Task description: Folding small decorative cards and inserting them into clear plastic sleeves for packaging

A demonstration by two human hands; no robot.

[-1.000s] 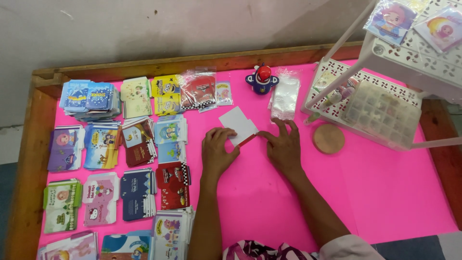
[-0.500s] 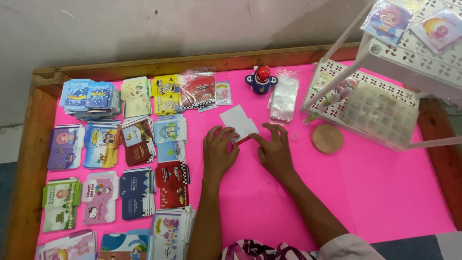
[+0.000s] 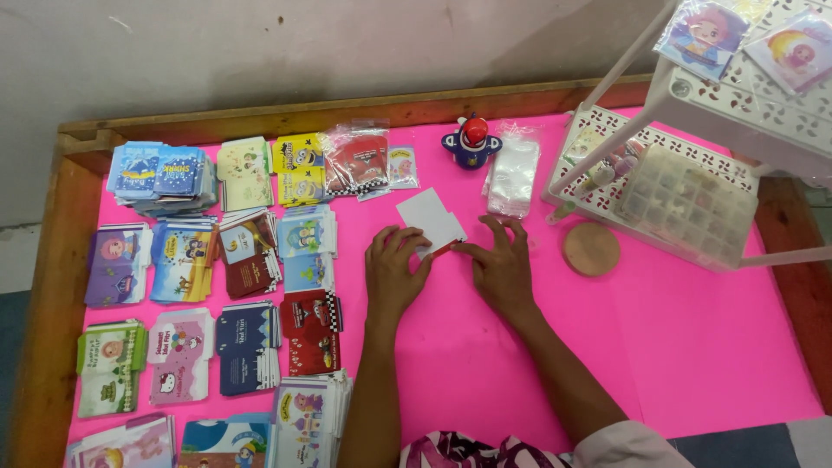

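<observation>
My left hand and right hand have moved only slightly since half a second ago; both still press flat, fingers spread, on the white card lying on the pink table, touching its near edge. Left of my left hand lie stacks of colourful printed envelopes. Beyond my right hand lies a clear plastic sleeve bundle, and to its right a round wooden disc.
</observation>
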